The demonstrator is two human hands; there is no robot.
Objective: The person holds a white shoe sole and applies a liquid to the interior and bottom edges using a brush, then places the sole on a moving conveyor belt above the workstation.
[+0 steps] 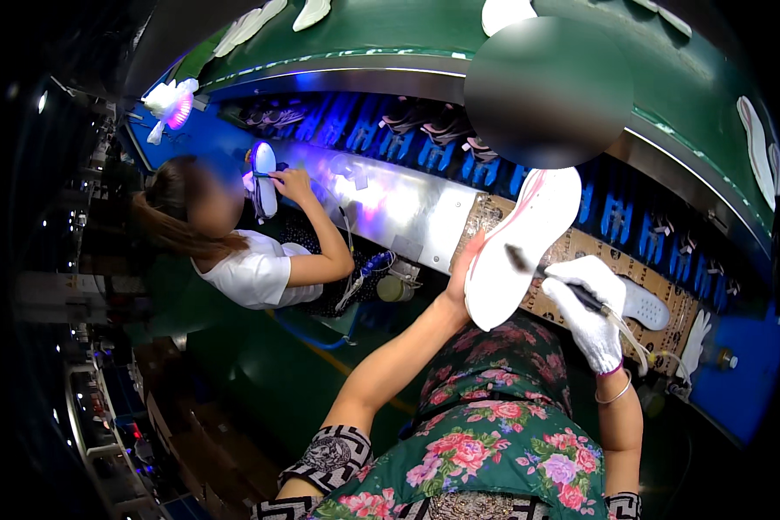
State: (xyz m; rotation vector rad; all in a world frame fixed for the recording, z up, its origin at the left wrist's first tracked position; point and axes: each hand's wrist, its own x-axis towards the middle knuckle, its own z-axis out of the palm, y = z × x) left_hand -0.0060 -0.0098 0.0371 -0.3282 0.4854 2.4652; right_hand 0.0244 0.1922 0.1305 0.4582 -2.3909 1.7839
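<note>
Head view: long white sole [522,227], streaked pink near one edge

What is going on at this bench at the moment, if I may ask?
The person's left hand holds up a white sole, while the gloved right hand grips a brush, its blurred tip over the sole's face. Another sole-shaped piece lies on the cardboard beyond the glove. To the left, a co-worker handles another shoe part. More white pieces lie on the green surface ahead.
</note>
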